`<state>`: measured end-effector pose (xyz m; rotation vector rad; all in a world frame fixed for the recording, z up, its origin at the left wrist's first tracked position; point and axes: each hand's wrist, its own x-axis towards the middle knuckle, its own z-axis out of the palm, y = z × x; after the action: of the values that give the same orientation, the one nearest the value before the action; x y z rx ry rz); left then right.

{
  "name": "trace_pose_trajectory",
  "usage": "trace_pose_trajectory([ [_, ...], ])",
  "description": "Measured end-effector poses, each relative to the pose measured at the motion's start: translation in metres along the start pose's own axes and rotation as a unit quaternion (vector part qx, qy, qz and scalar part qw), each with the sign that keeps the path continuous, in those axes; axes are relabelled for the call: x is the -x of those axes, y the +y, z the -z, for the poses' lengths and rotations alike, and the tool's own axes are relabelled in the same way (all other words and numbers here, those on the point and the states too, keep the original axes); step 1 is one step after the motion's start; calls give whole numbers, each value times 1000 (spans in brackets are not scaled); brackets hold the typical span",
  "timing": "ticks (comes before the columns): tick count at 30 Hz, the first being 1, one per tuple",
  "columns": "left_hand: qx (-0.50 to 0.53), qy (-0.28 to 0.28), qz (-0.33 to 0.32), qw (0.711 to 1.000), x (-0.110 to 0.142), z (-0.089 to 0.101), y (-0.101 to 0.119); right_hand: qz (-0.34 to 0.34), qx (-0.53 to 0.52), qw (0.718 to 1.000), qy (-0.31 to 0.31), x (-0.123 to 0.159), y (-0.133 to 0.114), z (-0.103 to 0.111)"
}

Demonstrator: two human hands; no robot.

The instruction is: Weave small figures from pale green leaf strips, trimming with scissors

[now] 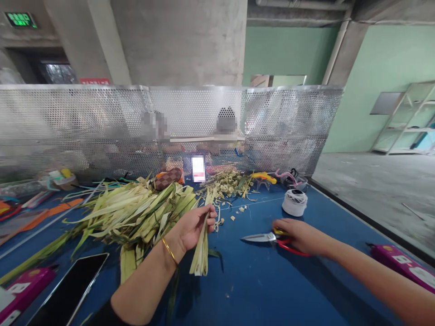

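Note:
My left hand (195, 226) is closed around a small bundle of pale green leaf strips (201, 256), held upright over the blue table (258, 285). A gold bangle sits on that wrist. My right hand (299, 235) rests on the table over a pair of scissors (268, 237) with red and yellow handles, its fingers on the handles; the steel blades point left. A large pile of long green and yellow leaves (132, 213) lies just left of my left hand.
A white spool of thread (294, 202) stands behind my right hand. Cut leaf scraps (227, 183) lie at the back. A dark phone (70, 290) and pink boxes (404, 265) lie near the table's front edges. A perforated metal screen (102, 122) separates other people's workspace.

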<state>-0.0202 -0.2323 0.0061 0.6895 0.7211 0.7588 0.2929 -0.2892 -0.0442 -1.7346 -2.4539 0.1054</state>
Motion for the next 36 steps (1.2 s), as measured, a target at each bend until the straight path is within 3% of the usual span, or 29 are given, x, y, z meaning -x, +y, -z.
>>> trace_pose_trajectory([
  [1,-3,-3,1,1000,1,-1,0,31,14,999,-13,-21,-6,-2],
  [6,-8,-6,9,1000,2,-1,-1,19,25,999,20,-115,-36,-16],
  [10,-8,8,12,1000,0,2,0,-21,32,997,66,-141,-51,-18],
  [13,-1,15,12,1000,-2,7,1,-43,41,996,65,-115,-50,-15],
  [16,8,21,14,1000,-6,12,1,-54,44,997,31,-60,-38,-14],
  [19,9,28,21,999,-10,16,0,-111,-66,992,-10,-3,-25,-13],
  [23,6,26,25,999,-12,18,-2,-209,-244,945,-58,43,-20,-3],
  [27,-4,22,21,1000,-9,15,-4,-281,-374,880,-83,57,-25,13],
  [30,-20,20,13,1000,-5,13,-7,-292,-467,831,-81,57,-29,23],
  [34,-48,20,20,998,-1,9,-13,-274,-518,805,-96,41,-37,28],
  [36,-56,18,28,998,-1,8,-15,-262,-521,807,-93,28,-41,26],
])
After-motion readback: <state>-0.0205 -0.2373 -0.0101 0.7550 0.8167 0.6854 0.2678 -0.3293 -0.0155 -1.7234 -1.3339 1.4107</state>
